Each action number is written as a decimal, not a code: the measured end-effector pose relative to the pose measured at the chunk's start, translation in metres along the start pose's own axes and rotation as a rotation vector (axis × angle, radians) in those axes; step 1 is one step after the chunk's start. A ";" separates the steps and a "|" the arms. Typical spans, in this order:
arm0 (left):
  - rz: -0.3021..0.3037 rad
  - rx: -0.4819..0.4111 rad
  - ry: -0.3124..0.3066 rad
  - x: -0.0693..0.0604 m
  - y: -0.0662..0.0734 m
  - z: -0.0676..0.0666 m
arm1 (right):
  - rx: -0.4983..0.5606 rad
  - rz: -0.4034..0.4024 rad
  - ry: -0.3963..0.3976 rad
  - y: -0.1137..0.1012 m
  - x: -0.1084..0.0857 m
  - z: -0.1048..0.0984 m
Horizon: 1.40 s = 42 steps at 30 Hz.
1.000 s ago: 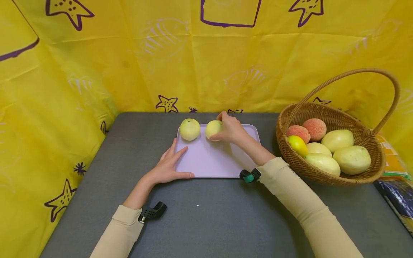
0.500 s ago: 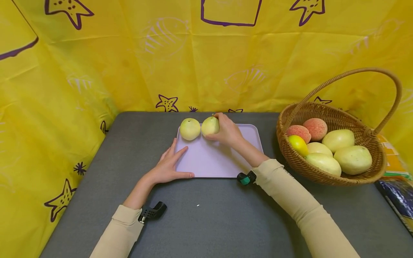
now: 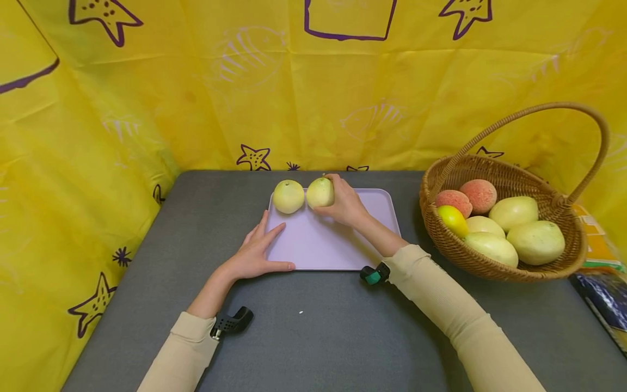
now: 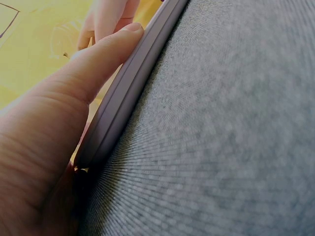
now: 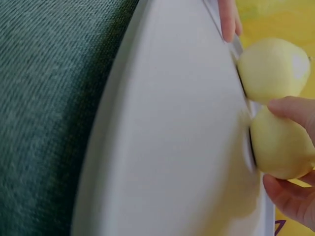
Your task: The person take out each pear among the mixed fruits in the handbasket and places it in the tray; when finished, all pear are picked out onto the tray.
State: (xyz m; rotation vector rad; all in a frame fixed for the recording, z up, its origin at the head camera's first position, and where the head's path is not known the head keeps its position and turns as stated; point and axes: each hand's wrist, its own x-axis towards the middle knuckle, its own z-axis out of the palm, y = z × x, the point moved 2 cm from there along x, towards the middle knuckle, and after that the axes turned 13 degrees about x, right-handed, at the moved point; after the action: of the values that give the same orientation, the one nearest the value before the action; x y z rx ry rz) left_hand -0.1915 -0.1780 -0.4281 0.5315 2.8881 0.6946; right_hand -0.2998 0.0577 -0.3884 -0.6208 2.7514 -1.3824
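Observation:
A lilac tray [image 3: 318, 245] lies on the dark grey table. Two round, pale yellow-green melons stand side by side in its back left part: the left melon [image 3: 288, 197] and the right melon [image 3: 319, 193]. My right hand [image 3: 346, 206] grips the right melon from its right side, thumb in front and fingers behind, as the gripped melon [image 5: 278, 145] shows in the right wrist view. At the tray's front left corner rests my left hand [image 3: 254, 253], fingers spread along the left rim. In the left wrist view its thumb [image 4: 106, 56] lies on the tray's edge.
A wicker basket [image 3: 495, 269] with a tall handle stands on the right, holding several pale melons, two peach-like red fruits [image 3: 477, 196] and a yellow fruit [image 3: 452, 220]. Colourful packaging [image 3: 600, 294] lies beyond it. A yellow patterned curtain [image 3: 313, 109] hangs behind the table.
My right hand has shifted the right melon a little to the left, closer to the left melon, and still grips it. My left hand has stayed in place.

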 end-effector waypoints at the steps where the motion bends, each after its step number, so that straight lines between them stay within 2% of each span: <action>1: 0.001 0.000 -0.001 0.000 0.000 0.000 | 0.000 -0.003 0.002 0.001 0.000 -0.001; 14: 0.000 0.002 -0.001 0.000 0.002 -0.001 | -0.033 0.010 -0.012 0.002 -0.004 -0.005; 21: 0.003 0.002 -0.003 0.001 0.002 0.000 | -0.023 0.042 -0.023 0.001 -0.006 -0.006; 32: 0.006 0.000 -0.006 0.001 0.002 0.001 | -0.023 0.050 -0.036 0.000 -0.009 -0.009; 38: -0.001 0.010 -0.009 0.001 0.000 0.001 | -0.010 0.063 -0.037 -0.003 -0.013 -0.016; 42: 0.001 0.015 -0.005 0.001 -0.001 0.001 | -0.015 0.045 -0.046 -0.008 -0.020 -0.023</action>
State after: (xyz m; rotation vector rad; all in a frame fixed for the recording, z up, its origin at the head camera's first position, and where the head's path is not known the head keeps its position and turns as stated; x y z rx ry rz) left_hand -0.1920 -0.1780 -0.4299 0.5357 2.8910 0.6709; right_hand -0.2828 0.0780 -0.3713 -0.5802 2.7253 -1.3226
